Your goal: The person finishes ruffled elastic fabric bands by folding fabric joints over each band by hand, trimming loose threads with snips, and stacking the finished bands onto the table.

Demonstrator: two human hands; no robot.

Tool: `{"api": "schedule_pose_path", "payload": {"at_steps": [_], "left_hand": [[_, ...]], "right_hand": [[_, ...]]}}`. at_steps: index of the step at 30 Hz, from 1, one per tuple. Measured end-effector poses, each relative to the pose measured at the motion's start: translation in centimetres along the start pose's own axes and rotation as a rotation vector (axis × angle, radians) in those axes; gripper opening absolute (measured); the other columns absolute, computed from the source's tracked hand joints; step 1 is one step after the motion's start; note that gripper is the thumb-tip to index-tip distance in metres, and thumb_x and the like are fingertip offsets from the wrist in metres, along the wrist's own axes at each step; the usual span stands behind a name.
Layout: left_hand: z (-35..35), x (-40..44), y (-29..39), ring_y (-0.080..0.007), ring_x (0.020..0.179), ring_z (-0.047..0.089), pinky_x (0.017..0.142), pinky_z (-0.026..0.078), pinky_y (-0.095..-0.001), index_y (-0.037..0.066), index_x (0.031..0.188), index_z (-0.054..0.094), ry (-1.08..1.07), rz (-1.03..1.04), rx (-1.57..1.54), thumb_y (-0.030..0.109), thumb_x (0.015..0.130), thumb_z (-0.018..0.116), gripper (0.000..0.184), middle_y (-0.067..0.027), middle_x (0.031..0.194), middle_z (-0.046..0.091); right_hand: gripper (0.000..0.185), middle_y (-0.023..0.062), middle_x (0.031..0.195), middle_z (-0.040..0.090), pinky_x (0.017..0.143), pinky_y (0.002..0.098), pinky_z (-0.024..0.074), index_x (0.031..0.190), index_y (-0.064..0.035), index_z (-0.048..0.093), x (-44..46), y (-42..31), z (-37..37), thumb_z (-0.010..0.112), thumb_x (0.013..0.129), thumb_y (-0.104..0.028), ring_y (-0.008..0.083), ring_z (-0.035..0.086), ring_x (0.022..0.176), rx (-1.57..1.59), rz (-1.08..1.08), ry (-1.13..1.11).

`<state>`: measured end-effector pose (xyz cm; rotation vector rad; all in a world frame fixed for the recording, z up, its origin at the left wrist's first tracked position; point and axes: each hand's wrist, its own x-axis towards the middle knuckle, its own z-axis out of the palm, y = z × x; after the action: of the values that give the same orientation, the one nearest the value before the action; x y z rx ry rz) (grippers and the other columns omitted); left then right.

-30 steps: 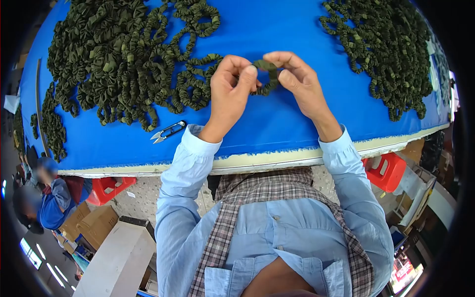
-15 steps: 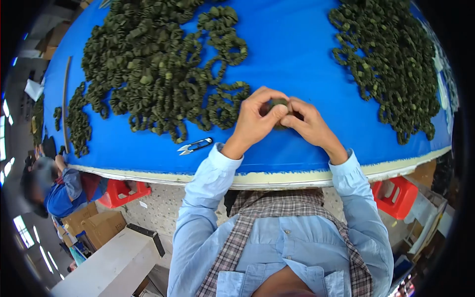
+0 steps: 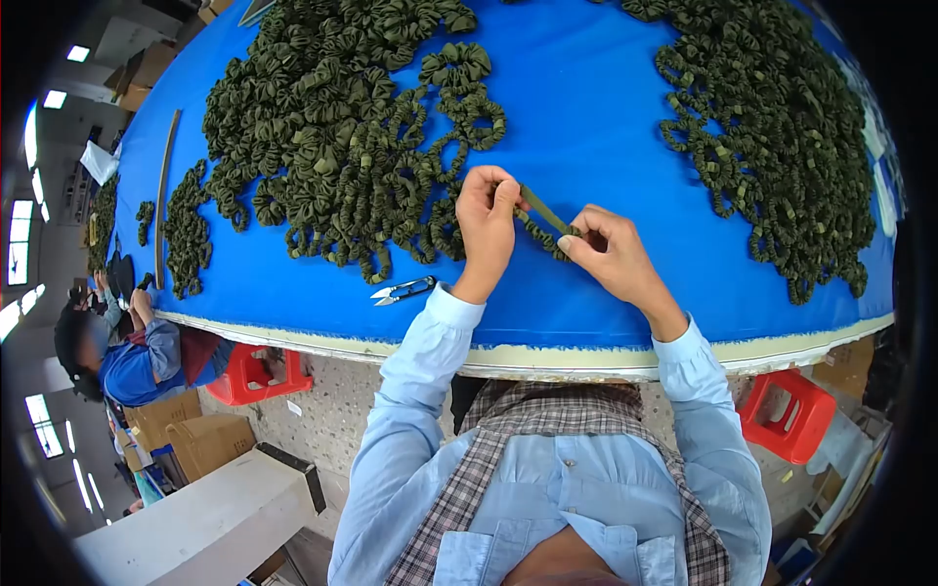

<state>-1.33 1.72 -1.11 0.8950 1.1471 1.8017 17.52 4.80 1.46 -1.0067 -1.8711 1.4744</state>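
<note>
Between my hands an olive-green scrunchie [image 3: 543, 209] is stretched, one side pulled flat and smooth, the other still gathered. My left hand [image 3: 489, 213] pinches its upper left end. At the lower right end, my right hand [image 3: 612, 252] grips the gathered fabric between thumb and fingers. A large pile of dark green scrunchies [image 3: 322, 137] lies just left of my left hand. Thread snips [image 3: 404, 290] rest on the blue cloth below that pile, near my left wrist.
Another pile of scrunchies [image 3: 782, 146] covers the table's right side. A small pile [image 3: 186, 234] and a long stick [image 3: 166, 195] lie at the left. A co-worker [image 3: 137, 361] sits at the left edge. Red stools [image 3: 789, 418] stand below the blue-covered table [image 3: 586, 317].
My hands have moved apart, drawing the scrunchie out between them; before, they were together around it. The view has shifted slightly, and the snips appear a little further right.
</note>
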Motion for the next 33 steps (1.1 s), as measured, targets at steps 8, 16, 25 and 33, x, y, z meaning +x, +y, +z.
{"api": "schedule_pose_path", "payload": {"at_steps": [8, 16, 25, 33], "left_hand": [[2.4, -2.1, 0.8, -0.0153, 0.074, 0.058, 0.065, 0.049, -0.0279, 0.003, 0.107, 0.060, -0.321, 0.012, 0.419, 0.001, 0.091, 0.063, 0.017, -0.0084, 0.089, 0.063], [1.0, -0.6, -0.6, -0.0179, 0.071, 0.058, 0.064, 0.048, -0.0302, 0.003, 0.106, 0.064, -0.304, 0.261, 0.861, 0.001, 0.087, 0.067, 0.019, -0.0070, 0.087, 0.063], [0.0, -0.8, -1.2, -0.0179, 0.069, 0.056, 0.063, 0.047, -0.0288, 0.003, 0.099, 0.065, -0.326, 0.392, 0.866, -0.004, 0.084, 0.066, 0.017, -0.0067, 0.086, 0.061], [-0.2, 0.5, 0.9, -0.0180, 0.073, 0.056, 0.072, 0.048, -0.0274, 0.001, 0.104, 0.061, 0.093, 0.663, 0.629, -0.006, 0.085, 0.061, 0.020, -0.0096, 0.093, 0.062]], "right_hand": [[0.016, -0.0031, 0.066, 0.053, 0.057, 0.0226, 0.0368, 0.081, -0.0044, 0.065, -0.7, -0.7, -6.2, 0.067, 0.089, -0.018, 0.0079, 0.044, 0.060, -0.008, 0.100, 0.042], [0.026, 0.0140, 0.106, 0.062, 0.075, 0.0341, 0.0513, 0.110, 0.0000, 0.066, 1.4, -3.7, -12.6, 0.070, 0.087, -0.012, 0.0254, 0.061, 0.088, -1.226, -0.223, 0.790], [0.027, 0.0048, 0.105, 0.059, 0.081, 0.0317, 0.0477, 0.108, -0.0125, 0.068, 15.9, 1.5, 1.3, 0.059, 0.087, 0.003, 0.0230, 0.055, 0.088, -0.714, -0.664, 0.047], [0.019, 0.0034, 0.097, 0.058, 0.076, 0.0291, 0.0473, 0.106, -0.0096, 0.066, 10.9, -1.2, 0.4, 0.061, 0.089, -0.001, 0.0188, 0.054, 0.084, -0.565, -0.704, 0.074]]}}
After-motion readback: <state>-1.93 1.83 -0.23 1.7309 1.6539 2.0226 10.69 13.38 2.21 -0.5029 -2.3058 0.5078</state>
